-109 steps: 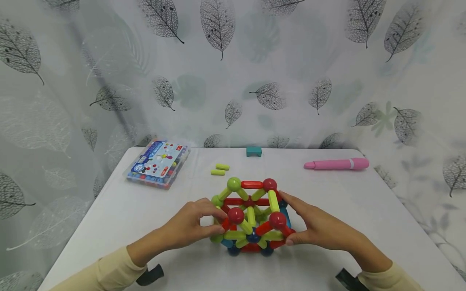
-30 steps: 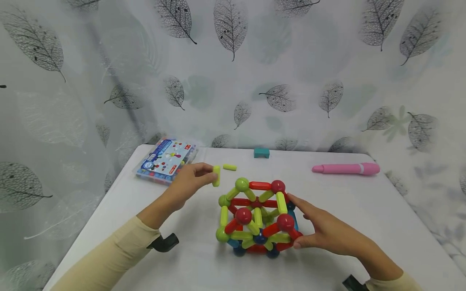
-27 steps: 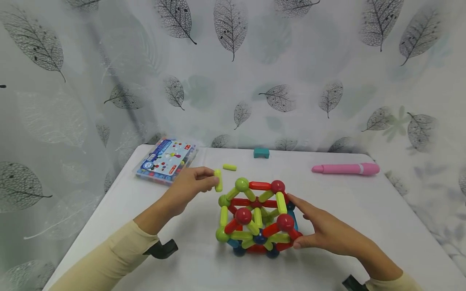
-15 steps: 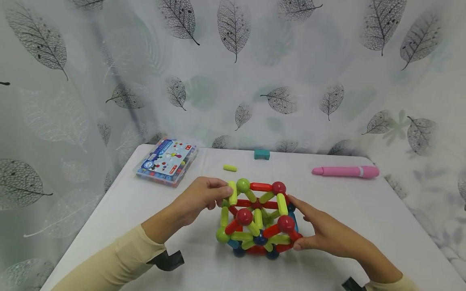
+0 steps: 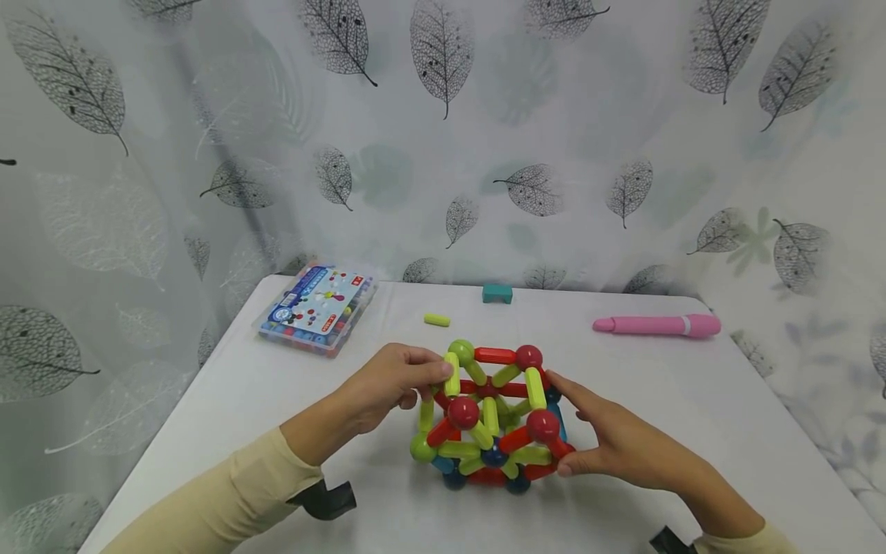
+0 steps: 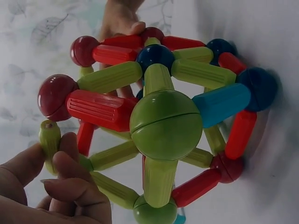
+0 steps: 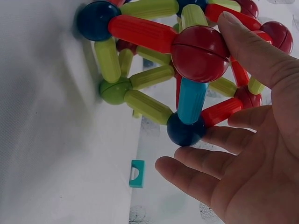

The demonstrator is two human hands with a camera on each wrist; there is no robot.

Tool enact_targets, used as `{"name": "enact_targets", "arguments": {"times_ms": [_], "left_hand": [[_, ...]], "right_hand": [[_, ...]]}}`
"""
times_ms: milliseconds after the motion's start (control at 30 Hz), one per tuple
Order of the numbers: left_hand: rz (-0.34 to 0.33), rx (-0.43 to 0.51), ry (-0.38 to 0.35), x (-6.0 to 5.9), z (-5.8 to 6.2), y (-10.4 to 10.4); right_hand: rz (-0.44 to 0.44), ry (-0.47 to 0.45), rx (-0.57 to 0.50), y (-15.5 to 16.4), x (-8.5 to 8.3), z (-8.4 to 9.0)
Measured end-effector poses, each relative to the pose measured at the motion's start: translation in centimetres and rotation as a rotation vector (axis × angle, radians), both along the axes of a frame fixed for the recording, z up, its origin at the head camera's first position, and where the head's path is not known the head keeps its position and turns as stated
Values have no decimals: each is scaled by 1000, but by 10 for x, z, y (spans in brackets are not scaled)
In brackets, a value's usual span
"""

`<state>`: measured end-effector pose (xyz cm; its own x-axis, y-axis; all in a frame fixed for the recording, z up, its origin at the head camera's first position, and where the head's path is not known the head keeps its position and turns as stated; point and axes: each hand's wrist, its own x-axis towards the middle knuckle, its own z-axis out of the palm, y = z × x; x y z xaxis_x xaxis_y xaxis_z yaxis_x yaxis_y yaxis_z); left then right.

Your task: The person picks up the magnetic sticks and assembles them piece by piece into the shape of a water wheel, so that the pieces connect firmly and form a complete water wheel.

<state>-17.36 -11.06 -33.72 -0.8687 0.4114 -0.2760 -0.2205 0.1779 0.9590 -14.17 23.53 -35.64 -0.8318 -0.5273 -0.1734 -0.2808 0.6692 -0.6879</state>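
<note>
A frame of magnetic rods and balls [image 5: 490, 415], in red, yellow-green and blue, stands on the white table. My left hand [image 5: 388, 388] pinches a loose yellow-green magnetic rod [image 5: 452, 375] upright between thumb and fingers at the frame's upper left. Its lower end meets or nearly meets a red ball [image 5: 463, 413]; in the left wrist view the rod's end [image 6: 50, 140] lies right by that ball [image 6: 57, 98]. On the opposite side, my right hand [image 5: 623, 442] holds the frame, thumb at the front. In the right wrist view its fingers reach behind a blue ball [image 7: 186, 128].
One more yellow-green rod [image 5: 437, 319] lies behind the frame. A clear box of parts [image 5: 318, 304] sits at the back left. At the back edge is a teal block [image 5: 497, 293], and a pink pen-shaped object [image 5: 656, 326] lies at the back right.
My left hand let go of the frame and picked up one of two loose rods. It has brought the rod rightward and toward me, onto the frame. My right hand has stayed there.
</note>
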Motion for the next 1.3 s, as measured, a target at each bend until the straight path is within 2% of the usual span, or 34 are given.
{"name": "enact_targets", "arguments": {"times_ms": [200,467,700,833,933,1067,1167,1300], "left_hand": [[-4,-14,7,0,0,2],[-19,-1,-26,1,0,6],[-73,20,-67,0,0,11],[-76,15,-67,0,-1,12],[-79,-2,-47,0,-1,13],[-79,-78,24,-1,0,11],[-45,-152,95,-3,0,7],[22,-224,165,-12,-4,0]], "right_hand": [[-1,-2,-3,1,0,0],[-3,17,10,1,0,0],[-4,15,14,1,0,0],[0,10,9,1,0,0],[-2,8,10,1,0,0],[-8,1,15,2,0,0],[-3,4,13,1,1,0],[7,12,8,1,1,-1]]}}
